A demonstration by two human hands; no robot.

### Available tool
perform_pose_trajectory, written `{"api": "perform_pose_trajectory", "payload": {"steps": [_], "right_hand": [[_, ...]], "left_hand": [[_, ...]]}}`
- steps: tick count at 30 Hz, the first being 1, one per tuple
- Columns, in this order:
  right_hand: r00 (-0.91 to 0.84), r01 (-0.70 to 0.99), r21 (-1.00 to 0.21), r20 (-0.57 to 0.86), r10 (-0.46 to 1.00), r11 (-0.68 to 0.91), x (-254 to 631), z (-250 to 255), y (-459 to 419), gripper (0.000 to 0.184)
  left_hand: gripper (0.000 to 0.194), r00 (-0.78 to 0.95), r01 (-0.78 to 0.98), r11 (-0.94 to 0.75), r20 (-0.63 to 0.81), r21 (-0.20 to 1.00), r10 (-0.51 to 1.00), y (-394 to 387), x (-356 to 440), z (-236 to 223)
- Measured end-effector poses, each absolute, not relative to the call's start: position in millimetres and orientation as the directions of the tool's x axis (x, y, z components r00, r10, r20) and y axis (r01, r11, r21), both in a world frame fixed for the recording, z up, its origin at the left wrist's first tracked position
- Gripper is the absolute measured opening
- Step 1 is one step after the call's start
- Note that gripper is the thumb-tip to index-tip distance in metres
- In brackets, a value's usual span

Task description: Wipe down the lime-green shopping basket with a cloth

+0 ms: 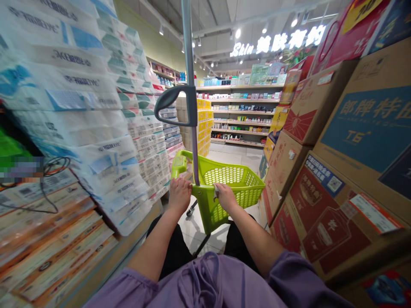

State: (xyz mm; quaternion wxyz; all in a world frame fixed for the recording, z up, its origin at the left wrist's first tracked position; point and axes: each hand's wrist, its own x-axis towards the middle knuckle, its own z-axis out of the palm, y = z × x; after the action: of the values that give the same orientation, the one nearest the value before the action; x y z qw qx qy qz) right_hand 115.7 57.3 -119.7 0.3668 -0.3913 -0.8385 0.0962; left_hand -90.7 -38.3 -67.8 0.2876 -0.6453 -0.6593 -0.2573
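A lime-green shopping basket cart (208,212) stands right in front of me, between my knees. Its grey pole (189,47) rises from the near rim and carries a dark grey loop handle (175,107). My left hand (180,194) is closed over the rim to the left of the pole, by the raised green grip (180,164). On the right of the pole, my right hand (226,199) pinches a small crumpled greyish-white wipe or cloth (216,191) against the rim. The fingertips of both hands are partly hidden. A caster (192,209) shows beneath the basket.
Tall stacks of white tissue packs (96,115) line the left side, with orange-and-white packs (58,239) and a black cable (48,205) nearer. Cardboard cartons (343,184) crowd the right. Ahead are yellow boxes (204,124) and stocked shelves (244,111) across a tiled floor (234,152).
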Motion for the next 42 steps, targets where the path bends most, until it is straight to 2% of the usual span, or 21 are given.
{"api": "perform_pose_trajectory", "payload": {"steps": [18, 29, 35, 42], "right_hand": [[-0.349, 0.675, -0.455, 0.496, 0.795, 0.581, 144.1, -141.4, 70.3, 0.048], [-0.335, 0.69, -0.464, 0.476, 0.813, 0.556, 151.6, -142.7, 74.6, 0.054], [-0.302, 0.687, -0.495, 0.471, 0.829, 0.532, 145.3, -138.1, 70.4, 0.048], [-0.394, 0.609, -0.493, 0.493, 0.776, 0.622, 119.2, -120.0, 46.6, 0.047]], "left_hand": [[0.023, -0.014, 0.999, -0.024, 0.705, 0.044, 0.709, -47.1, -99.6, -60.9], [0.024, -0.008, 1.0, 0.009, 0.709, 0.002, 0.706, -48.3, -100.2, -59.3], [0.022, -0.037, 0.999, 0.014, 0.715, 0.038, 0.698, -45.7, -99.5, -61.6], [0.024, -0.055, 0.997, 0.005, 0.708, 0.073, 0.704, -48.7, -94.4, -56.6]]}}
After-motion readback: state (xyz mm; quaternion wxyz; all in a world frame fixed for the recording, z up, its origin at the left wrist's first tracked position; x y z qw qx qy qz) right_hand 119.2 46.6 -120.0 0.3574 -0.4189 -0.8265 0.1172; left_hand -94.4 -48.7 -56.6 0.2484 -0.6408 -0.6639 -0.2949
